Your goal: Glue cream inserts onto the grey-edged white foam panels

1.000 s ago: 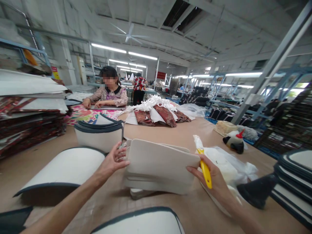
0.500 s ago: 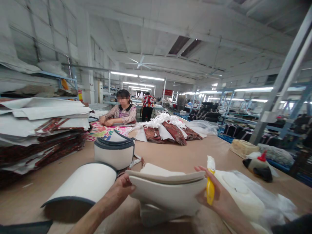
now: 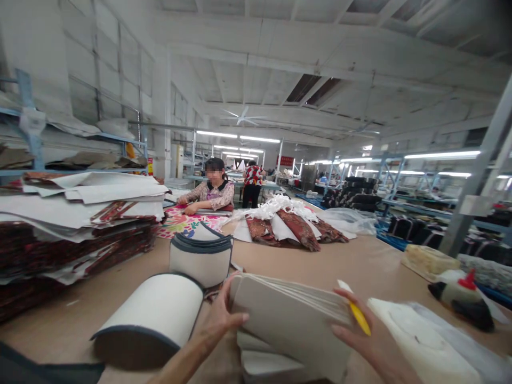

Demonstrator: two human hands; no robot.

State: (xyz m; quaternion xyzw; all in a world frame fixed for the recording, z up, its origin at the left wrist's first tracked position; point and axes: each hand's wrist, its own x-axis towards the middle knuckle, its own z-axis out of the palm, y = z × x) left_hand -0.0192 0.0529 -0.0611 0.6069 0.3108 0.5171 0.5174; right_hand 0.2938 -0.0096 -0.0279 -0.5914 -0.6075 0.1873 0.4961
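Observation:
A stack of pale sheets [image 3: 288,320] stands tilted between my hands, its layers showing along the top edge. My left hand [image 3: 224,317] grips the stack's left edge, thumb on the near face. At the right edge, my right hand [image 3: 360,330] holds the stack and also a yellow-handled tool [image 3: 360,318] with a white tip between its fingers. Below the stack lie more pale pieces [image 3: 268,360]. To the left rests a curved cream panel [image 3: 156,309] with dark edging, and behind it a nested pile of similar panels [image 3: 200,264].
A tall pile of white and red-brown sheets [image 3: 88,213] stands left. Red-patterned pieces [image 3: 296,226] lie at the back, near a seated person [image 3: 214,194]. At right are a white container [image 3: 424,336] in plastic and a red-capped bottle [image 3: 464,293].
The stack has turned from edge-on and bowed to a raised, flatter face with fanned layers. Both hands still hold it. The view has shifted, so the surroundings sit further right and lower.

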